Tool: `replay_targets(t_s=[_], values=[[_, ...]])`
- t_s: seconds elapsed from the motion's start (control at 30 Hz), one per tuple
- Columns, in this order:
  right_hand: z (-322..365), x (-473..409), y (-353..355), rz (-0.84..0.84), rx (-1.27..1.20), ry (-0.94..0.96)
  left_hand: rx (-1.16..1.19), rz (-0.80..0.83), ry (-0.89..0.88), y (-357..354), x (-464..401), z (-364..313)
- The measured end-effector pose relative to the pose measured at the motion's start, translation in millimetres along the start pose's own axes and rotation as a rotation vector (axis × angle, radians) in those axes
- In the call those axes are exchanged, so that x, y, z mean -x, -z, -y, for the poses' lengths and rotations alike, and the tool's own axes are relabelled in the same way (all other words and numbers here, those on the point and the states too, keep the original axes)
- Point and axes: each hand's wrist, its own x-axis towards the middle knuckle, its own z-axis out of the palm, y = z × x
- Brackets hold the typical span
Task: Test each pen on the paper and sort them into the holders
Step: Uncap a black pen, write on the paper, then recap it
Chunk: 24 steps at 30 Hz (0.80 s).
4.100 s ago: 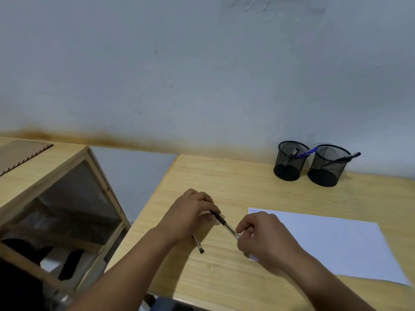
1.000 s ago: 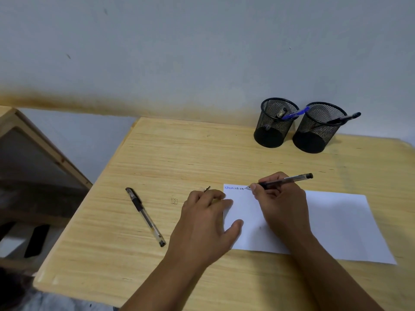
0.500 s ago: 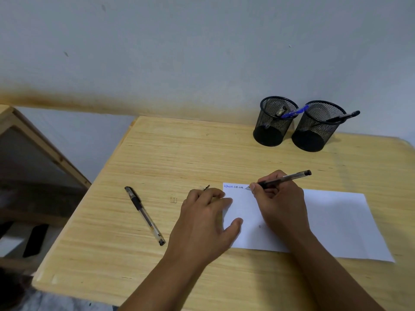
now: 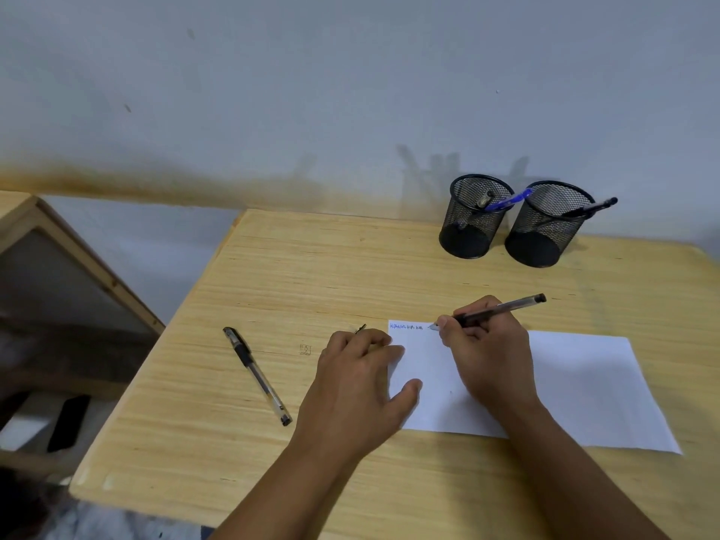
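Pens number at least five in view: one gripped in the right hand point(image 4: 491, 350), its tip on the top left corner of the single sheet of paper point(image 4: 584, 387) beside a short row of scribbles point(image 4: 406, 327); one capped black pen point(image 4: 257, 375) lying alone on the bench point(image 4: 311, 274), left of the hands; and three standing in the holders. Two black mesh holders sit side by side near the wall: the left holder point(image 4: 473, 218) has a blue pen point(image 4: 506, 201) and a silver-tipped one, the right holder point(image 4: 545, 228) a black pen point(image 4: 592, 207). The left hand point(image 4: 358, 387) rests on the paper's left edge, thumb spread, with a small dark piece point(image 4: 360, 328) poking from under its curled fingers. The bench is pale wood, against a grey wall with a brownish stain; a wooden frame point(image 4: 97, 274) stands to its left.
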Motion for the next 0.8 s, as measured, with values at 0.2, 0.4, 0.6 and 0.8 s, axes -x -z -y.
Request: replay_targets(t_s=[0.2, 0.4, 0.6, 0.8], values=[[5, -3, 10, 0.059, -0.243, -0.136, 0.028, 0.009, 0.016, 2, 2, 0], [16, -7, 28, 0.106, -0.530, -0.220, 0.185, -0.042, 0.084, 10, 1, -2], [16, 8, 42, 0.105, -0.597, -0.225, 0.227, -0.143, 0.289, 23, -6, 2], [11, 26, 49, 0.065, -0.613, -0.245, 0.038, 0.028, 0.347, 41, -18, 11]])
